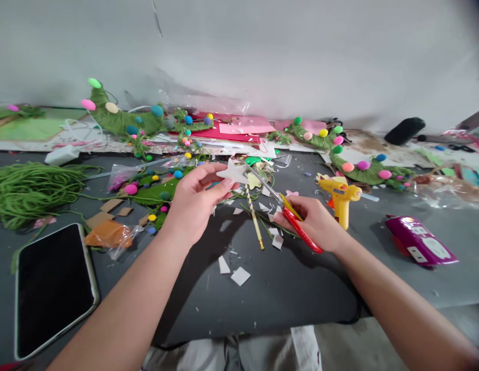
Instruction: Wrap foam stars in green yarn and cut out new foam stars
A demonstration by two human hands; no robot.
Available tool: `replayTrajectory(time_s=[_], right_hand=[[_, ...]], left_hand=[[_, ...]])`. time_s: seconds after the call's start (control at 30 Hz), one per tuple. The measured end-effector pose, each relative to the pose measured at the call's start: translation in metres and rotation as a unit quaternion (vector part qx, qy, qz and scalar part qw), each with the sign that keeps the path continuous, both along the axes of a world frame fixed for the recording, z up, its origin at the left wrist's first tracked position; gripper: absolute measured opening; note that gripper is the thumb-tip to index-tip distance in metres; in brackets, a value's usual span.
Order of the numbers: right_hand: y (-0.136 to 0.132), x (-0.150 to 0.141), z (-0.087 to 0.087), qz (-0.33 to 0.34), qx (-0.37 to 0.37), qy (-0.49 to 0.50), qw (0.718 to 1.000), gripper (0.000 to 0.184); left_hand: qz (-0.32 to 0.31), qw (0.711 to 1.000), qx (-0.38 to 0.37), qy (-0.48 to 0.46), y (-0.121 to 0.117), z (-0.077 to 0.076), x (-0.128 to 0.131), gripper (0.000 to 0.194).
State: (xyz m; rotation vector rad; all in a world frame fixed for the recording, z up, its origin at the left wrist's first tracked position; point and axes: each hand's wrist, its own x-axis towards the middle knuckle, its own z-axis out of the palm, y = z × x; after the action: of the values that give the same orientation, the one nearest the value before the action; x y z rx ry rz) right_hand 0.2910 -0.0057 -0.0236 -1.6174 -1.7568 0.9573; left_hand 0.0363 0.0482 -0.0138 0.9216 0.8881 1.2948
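Note:
Between the thumb and fingers of my left hand is a white star cutout, held above the dark table. My right hand is closed round the red and yellow handles of a pair of scissors. The scissor blades point up and left, with their tips close to the star's right side; whether they touch it I cannot tell. Below them lies a pencil with a twisted pattern. White scraps are scattered on the table around it. A pale yellow star shows just behind the blades.
A yellow glue gun stands right of my right hand, with a purple packet beyond it. At left lie green yarn, a phone and an orange packet. Green yarn-wrapped shapes with pompoms line the back.

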Motion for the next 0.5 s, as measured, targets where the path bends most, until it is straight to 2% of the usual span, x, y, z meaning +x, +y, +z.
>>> replayTrajectory(time_s=[0.5], right_hand=[[0.0015,0.0057,-0.004,0.006,-0.02,-0.015,1.0,0.057]], left_hand=[[0.006,0.997,0.061,0.048,0.0032,-0.0035,-0.0038,0.028]])
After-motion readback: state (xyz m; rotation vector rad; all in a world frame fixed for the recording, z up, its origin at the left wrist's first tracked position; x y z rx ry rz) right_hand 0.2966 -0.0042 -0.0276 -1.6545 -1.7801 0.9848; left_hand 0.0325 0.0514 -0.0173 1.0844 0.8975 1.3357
